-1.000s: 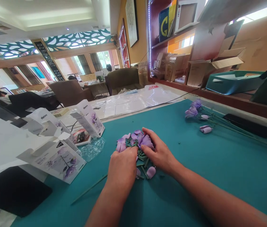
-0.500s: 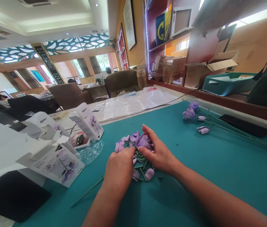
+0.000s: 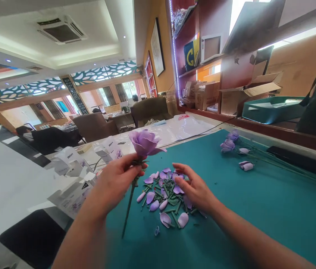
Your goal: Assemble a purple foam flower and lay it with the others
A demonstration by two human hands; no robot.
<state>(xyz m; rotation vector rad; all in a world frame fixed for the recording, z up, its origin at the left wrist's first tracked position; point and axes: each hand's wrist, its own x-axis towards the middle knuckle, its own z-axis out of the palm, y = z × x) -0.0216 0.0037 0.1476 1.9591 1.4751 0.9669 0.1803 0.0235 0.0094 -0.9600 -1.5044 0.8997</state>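
My left hand is closed around the stem of a purple artificial rose, just beneath its bloom. The bloom points up and the green stem slants down toward the mat. Over the right side of a pile of loose purple petals and short green stem pieces is my right hand. Its thumb and fingers are apart, and I see nothing held in it. A small bluish ring-shaped piece lies in front of the pile.
The teal mat covers the table. Purple flowers on long stems lie at the back right beside a black object. Printed white boxes and a black flat item are at left. Brown chairs stand beyond.
My left hand has lifted the rose up and left from the pile, uncovering the petals and stem pieces. My right hand has moved slightly right and down. The view has tilted up.
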